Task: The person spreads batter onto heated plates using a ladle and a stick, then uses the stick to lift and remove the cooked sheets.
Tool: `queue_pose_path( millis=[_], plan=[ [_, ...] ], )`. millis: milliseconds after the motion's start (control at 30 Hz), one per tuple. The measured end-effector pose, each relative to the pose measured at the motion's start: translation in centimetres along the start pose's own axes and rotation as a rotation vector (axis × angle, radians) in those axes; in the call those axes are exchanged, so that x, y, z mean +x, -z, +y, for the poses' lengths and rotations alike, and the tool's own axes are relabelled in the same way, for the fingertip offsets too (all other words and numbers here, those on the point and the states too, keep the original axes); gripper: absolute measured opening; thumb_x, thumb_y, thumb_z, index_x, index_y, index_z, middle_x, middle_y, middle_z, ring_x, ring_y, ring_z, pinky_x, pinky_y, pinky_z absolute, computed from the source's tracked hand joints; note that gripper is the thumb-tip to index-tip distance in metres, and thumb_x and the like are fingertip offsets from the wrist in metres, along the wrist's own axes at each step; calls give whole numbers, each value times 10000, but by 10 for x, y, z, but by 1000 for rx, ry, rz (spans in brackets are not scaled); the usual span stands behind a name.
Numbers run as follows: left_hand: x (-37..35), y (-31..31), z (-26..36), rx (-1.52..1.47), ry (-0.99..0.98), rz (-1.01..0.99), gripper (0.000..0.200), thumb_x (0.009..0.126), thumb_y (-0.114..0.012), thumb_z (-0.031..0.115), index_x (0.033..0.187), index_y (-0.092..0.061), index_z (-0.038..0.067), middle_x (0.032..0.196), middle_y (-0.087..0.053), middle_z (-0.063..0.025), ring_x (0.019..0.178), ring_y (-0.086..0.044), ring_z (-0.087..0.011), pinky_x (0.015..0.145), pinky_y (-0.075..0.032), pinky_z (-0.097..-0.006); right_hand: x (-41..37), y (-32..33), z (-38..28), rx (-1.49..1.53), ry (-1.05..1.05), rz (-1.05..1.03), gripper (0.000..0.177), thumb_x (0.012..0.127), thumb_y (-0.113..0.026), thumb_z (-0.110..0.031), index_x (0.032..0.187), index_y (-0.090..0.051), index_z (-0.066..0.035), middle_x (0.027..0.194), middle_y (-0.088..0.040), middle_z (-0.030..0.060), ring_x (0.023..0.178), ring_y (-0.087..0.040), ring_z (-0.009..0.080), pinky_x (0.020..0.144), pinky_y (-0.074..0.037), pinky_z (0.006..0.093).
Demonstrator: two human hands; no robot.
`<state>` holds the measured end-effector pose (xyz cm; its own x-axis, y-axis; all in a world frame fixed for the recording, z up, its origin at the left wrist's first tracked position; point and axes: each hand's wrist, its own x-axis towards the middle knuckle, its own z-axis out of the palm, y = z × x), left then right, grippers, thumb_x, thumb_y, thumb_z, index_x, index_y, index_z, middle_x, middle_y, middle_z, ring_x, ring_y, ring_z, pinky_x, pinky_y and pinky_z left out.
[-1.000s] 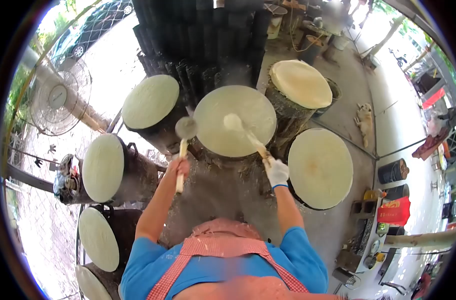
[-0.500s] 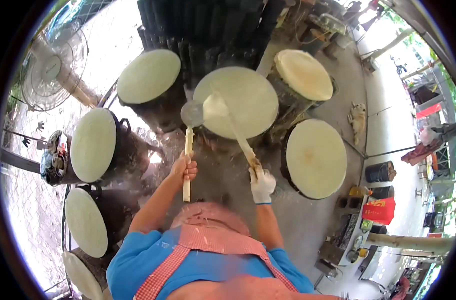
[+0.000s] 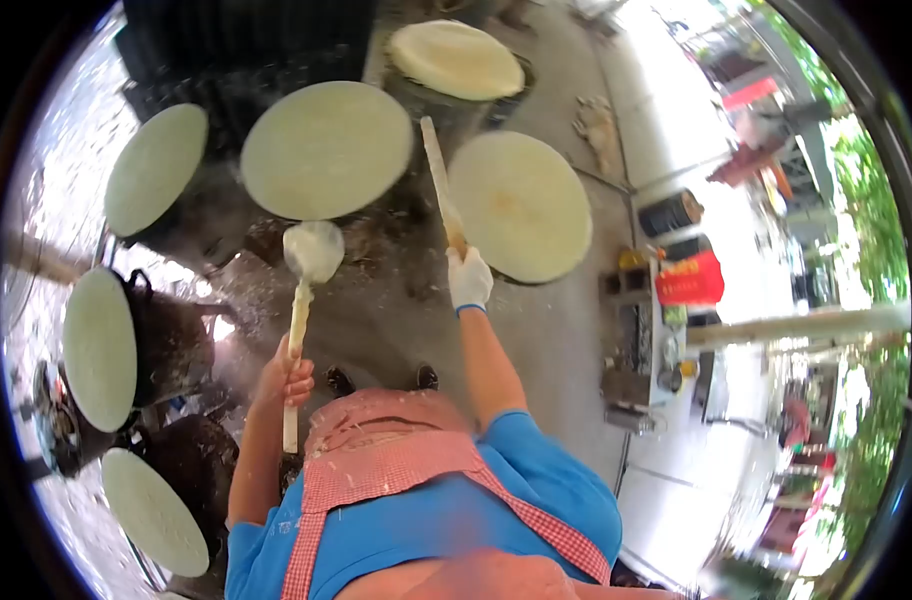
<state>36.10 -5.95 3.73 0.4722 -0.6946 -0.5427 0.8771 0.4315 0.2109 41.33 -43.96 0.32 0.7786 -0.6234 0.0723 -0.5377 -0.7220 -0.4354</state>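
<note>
My bare left hand [image 3: 287,375] is wrapped round the wooden handle of a ladle [image 3: 314,250], whose bowl is coated with pale batter. The ladle bowl is just below the upper middle round griddle [image 3: 326,150], which bears a smooth pale green layer. My gloved right hand [image 3: 469,278] grips a long flat wooden paddle [image 3: 440,185], smeared with pale batter and pointing away from me. The paddle lies between that griddle and the right griddle [image 3: 521,205], whose pale layer is slightly browned at its centre.
Another griddle [image 3: 456,60] with a raised-edged pale sheet is at the top. More coated griddles stand at the left [image 3: 156,170], [image 3: 100,350] and lower left [image 3: 156,512]. At the right are a red bag [image 3: 690,279] and a dark bucket [image 3: 670,213]. An animal [image 3: 601,135] lies on the floor.
The view has turned rightward, so the griddles appear further left. The paddle has come off the middle griddle and now points toward the top, near the right griddle. Both hands keep their tools.
</note>
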Motion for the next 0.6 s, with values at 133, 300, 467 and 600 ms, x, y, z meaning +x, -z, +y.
queue_pose_path(
  millis=[133, 300, 467, 600],
  plan=[
    [35, 19, -68, -552, 311, 120, 279, 936, -461, 359, 751, -403, 157, 513, -282, 19, 355, -276, -94, 297, -275, -244, -16, 84, 114, 180, -218, -7, 410, 819, -562, -428, 985, -645, -62, 910, -651, 194, 892, -614, 364, 778, -462, 434],
    [61, -22, -149, -906, 406, -77, 440, 936, -454, 368, 602, -329, 110, 516, -321, -11, 418, -320, -122, 409, -356, -290, -47, 160, 291, 124, -463, 207, 370, 823, -579, -368, 986, -661, -46, 882, -665, 184, 845, -639, 322, 747, -475, 399],
    [81, -82, -182, -885, 393, -106, 273, 936, -444, 269, 824, -505, 28, 554, -328, -10, 450, -357, -110, 382, -344, -266, -103, 200, 339, -221, -312, 49, 336, 832, -592, -385, 942, -634, -70, 798, -652, 178, 754, -622, 375, 667, -486, 445],
    [88, -106, -185, -813, 420, -156, 274, 958, -403, 283, 792, -421, 66, 578, -307, -7, 462, -342, -110, 420, -343, -271, -152, 195, 365, -170, -192, 45, 308, 818, -629, -326, 964, -645, -56, 846, -658, 179, 765, -640, 343, 685, -507, 410]
  ],
)
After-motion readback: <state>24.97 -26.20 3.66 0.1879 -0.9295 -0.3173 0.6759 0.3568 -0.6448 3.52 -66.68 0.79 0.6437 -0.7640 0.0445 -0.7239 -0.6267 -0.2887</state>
